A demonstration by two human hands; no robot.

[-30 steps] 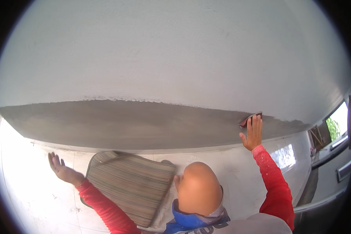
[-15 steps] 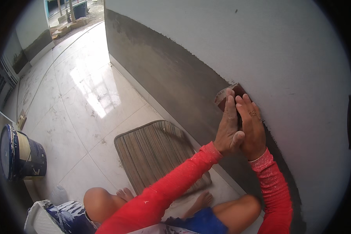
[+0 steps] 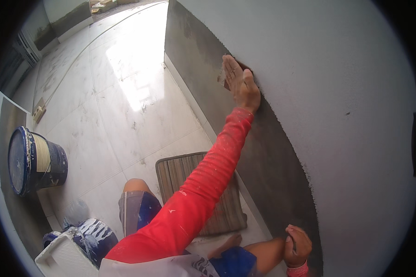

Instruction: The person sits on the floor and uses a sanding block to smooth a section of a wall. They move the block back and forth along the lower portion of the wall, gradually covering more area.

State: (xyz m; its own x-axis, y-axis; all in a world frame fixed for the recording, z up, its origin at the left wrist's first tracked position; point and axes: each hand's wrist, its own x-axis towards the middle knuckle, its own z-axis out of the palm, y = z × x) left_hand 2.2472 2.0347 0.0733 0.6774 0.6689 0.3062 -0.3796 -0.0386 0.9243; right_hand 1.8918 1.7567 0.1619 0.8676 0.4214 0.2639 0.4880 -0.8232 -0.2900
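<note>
A small sheet of reddish-brown sandpaper [image 3: 247, 66] lies against the wall, on the ragged line between its grey lower band and its pale upper part. My left hand [image 3: 240, 83] presses it there with the fingers straight and together, covering most of the sheet. Low on the right, my right hand [image 3: 298, 247] is drawn back beside my knee, in front of the grey band. Its fingers are curled in, and nothing shows in them. Both sleeves are red and dusted with white.
A striped mat [image 3: 185, 184] lies on the tiled floor [image 3: 101, 138] beside the wall base. To the left stands a blue lidded bucket [image 3: 51, 161]. Nearer me are a white tray [image 3: 62, 258] and a paint-smeared blue container [image 3: 99, 235]. A cable [image 3: 74, 64] runs along the floor.
My right hand has left the sandpaper and dropped toward my knee, its fingers now curled. My left hand has moved with the sandpaper farther along the wall, away from me. The view has shifted.
</note>
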